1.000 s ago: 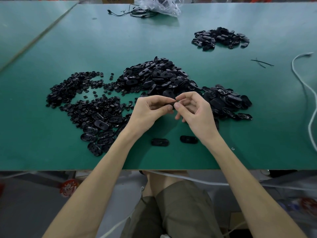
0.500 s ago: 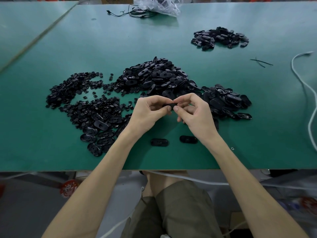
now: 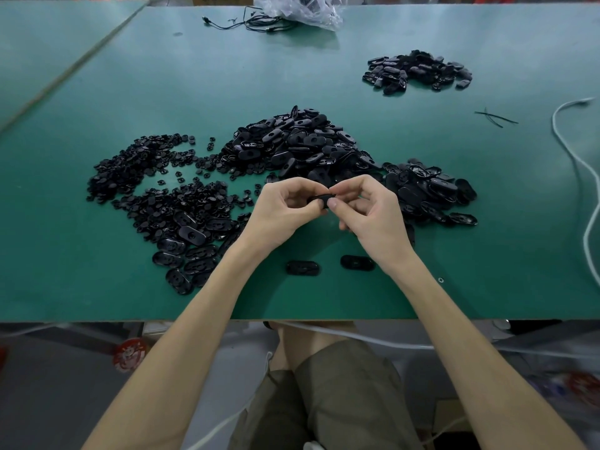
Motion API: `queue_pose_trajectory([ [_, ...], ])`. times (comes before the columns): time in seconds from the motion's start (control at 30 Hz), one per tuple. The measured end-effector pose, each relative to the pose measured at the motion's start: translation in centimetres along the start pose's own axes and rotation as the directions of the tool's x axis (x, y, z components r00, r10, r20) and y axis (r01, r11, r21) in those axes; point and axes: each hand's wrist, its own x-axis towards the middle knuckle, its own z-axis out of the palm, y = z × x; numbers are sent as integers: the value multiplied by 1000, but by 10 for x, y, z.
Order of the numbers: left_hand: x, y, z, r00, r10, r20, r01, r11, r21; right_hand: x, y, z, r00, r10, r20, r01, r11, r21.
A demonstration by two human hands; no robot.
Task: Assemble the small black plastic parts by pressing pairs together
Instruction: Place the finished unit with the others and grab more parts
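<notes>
pressing looks like the step in hand: the left hand (image 3: 281, 212) and right hand (image 3: 366, 212) both pinch one black oval part (image 3: 319, 200), held above the green table (image 3: 324, 297) before the oval-shell pile (image 3: 298, 147). squeezing squarely, thumbs opposed, should seat the halves evenly without slipping.

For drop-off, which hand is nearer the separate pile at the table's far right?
Right. The right hand is nearer the person, left of the separate pile; left hand farther left.
</notes>
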Motion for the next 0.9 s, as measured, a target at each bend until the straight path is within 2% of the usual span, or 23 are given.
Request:
queue_pose_trajectory([
  [0.3,-1,2,-2,999,-7,42,12,995,-98,-2,-1,-2,1000,-2,-23,2,1000,7],
  [0.9,-1,-1,-2,1000,3,28,-1,995,-105,-2,0,-2,1000,-6,-25,5,1000,-30],
])
